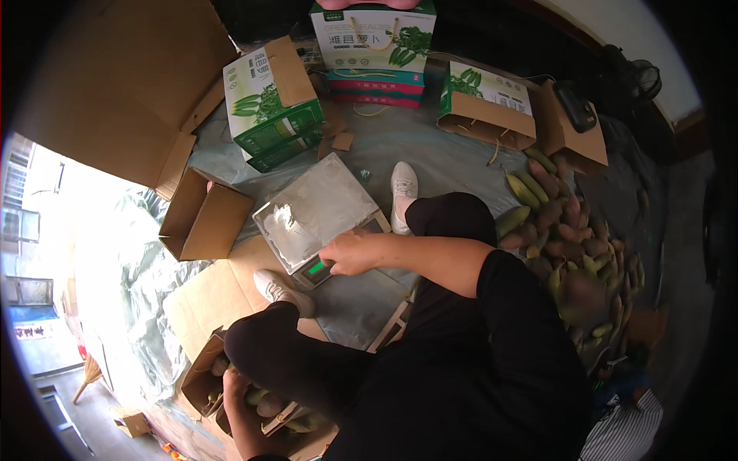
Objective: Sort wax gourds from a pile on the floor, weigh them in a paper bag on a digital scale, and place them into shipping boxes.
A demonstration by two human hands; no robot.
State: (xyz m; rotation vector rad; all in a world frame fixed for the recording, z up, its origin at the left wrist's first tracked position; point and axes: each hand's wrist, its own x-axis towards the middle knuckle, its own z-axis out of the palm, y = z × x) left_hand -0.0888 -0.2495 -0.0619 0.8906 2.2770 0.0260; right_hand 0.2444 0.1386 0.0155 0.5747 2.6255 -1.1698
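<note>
A flat electronic scale (332, 201) with a dull metal plate rests on the floor between my feet. White marks show on the plate's left part, and a green display glows on its near edge. My right hand (352, 253) is at that display panel, its fingers curled with a fingertip against the panel; nothing shows in it. At the lower left, my left hand (235, 382) reaches into an open carton (201, 369) of long green and reddish radishes (269, 404). Its fingers are partly hidden among them, so its grip is unclear.
A large heap of radishes (573, 230) lies on the right. Printed green-and-white cartons (273, 100) stand at the back, with another open printed carton (488, 107) right of them. A plain open box (204, 215) sits left of the scale. Plastic sheeting (154, 284) covers the floor.
</note>
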